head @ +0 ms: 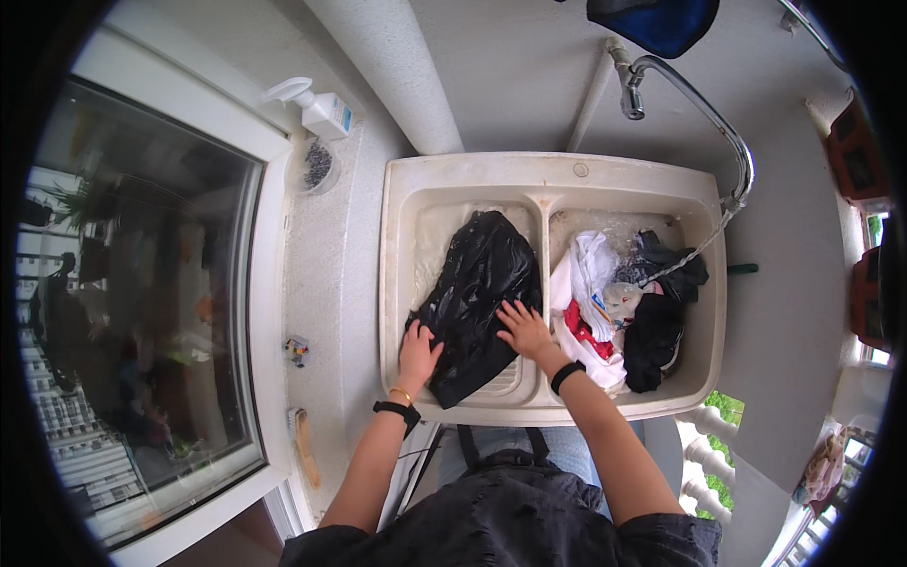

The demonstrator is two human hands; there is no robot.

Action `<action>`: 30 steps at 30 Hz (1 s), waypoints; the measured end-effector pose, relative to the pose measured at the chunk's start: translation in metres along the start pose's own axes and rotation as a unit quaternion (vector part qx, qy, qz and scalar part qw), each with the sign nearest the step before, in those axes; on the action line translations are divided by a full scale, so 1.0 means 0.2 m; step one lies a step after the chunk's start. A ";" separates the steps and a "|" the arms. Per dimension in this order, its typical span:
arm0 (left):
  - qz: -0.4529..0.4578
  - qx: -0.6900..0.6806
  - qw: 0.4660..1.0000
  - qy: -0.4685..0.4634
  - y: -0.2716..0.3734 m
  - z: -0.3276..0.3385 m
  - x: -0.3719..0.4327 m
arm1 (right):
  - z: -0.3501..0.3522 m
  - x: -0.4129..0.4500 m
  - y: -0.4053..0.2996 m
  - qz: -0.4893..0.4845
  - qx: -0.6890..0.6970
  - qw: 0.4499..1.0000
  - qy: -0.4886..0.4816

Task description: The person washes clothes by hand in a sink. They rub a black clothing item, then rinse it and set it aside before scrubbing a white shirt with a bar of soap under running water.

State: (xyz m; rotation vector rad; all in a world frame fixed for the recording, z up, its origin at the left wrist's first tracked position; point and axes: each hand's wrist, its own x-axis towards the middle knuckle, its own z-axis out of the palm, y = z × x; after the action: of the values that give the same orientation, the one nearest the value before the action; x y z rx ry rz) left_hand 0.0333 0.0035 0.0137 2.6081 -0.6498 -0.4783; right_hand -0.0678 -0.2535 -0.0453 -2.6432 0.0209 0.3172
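A wet black garment [485, 276] lies spread in the left basin of a double laundry sink [482, 170]. On its lower left edge rests my left hand [420, 354], fingers apart. My right hand [523, 329] lies flat on its right side near the divider, fingers spread. In the right basin are a white cloth [592, 269], a red cloth [587, 332], a black cloth [648, 344] and a dark grey cloth [677, 266], all bunched together. Water runs onto them from a curved chrome faucet [733, 156].
On the ledge left of the sink stand a white spray bottle [329, 115] and a clear cup of dark bits [320, 166]. Further down lie a small colourful object [297, 351] and a wooden scrub brush [305, 446]. A glass window [156, 283] is beside the ledge.
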 end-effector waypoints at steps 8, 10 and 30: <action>-0.082 -0.005 0.994 -0.077 0.08 -0.02 -0.40 | -0.39 0.69 0.14 0.267 0.124 0.941 0.169; -0.076 0.058 0.995 0.030 0.16 -0.04 -0.40 | -0.28 0.72 0.13 0.261 0.132 0.932 0.212; -0.122 0.104 0.980 0.120 0.16 0.20 -0.11 | 0.04 0.74 -0.34 0.015 -0.020 0.993 0.112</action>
State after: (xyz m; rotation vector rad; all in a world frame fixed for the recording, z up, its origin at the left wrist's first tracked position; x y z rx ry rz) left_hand -0.0134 -0.0228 -0.0018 2.8993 -0.3153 -0.1650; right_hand 0.0785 -0.1838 -0.0548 -2.7068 0.1283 0.0282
